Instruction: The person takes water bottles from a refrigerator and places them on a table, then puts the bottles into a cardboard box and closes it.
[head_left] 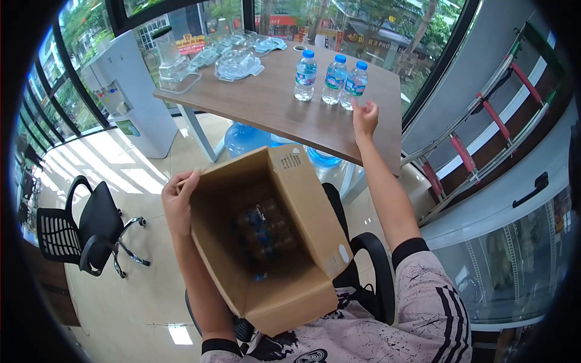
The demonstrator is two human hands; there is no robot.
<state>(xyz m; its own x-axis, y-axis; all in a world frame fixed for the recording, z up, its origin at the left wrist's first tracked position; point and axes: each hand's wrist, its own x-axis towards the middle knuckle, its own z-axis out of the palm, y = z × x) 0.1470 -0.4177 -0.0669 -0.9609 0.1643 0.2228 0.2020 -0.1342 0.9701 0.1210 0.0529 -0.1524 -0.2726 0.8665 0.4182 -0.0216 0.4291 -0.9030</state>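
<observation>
cardboard is what our left hand (178,202) grips: the left rim of the box (302,199), which tilts open toward us. inside it several bottles (266,233) lie in shadow, not yet out. on the table (266,109) three water bottles (331,78) stand upright in a row. our right hand (365,118) is open and holds nothing, just beside the rightmost one.

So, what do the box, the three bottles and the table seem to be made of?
The box looks like plain brown cardboard, matte, with folded flaps. The three bottles seem clear glossy plastic with blue caps. The table shows a smooth wood-grain top, probably laminate.
</observation>
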